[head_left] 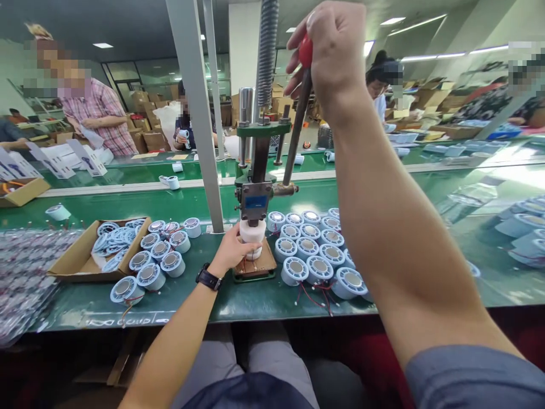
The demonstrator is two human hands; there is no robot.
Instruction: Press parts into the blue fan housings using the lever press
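A hand-lever press point(255, 196) stands on the bench in front of me, with a white round block point(252, 232) at the foot of its ram. My left hand point(233, 250) is closed around a white round part point(254, 253) right beneath that block, thumb in front; the fingers partly hide it. High on the right, my right hand point(334, 54) grips the red knob point(305, 51) of the press lever point(298, 122), some fingers loosely curled. Light-blue round motor housings point(307, 247) with red wires stand in rows right of the press, and more housings point(160, 250) stand to its left.
A cardboard box point(76, 264) of blue rings sits at the left, beside many bagged wired parts point(34, 278). A grey post point(198, 113) rises just left of the press. Across the green conveyor point(191, 196), several people work. More blue housings point(528, 227) stand far right.
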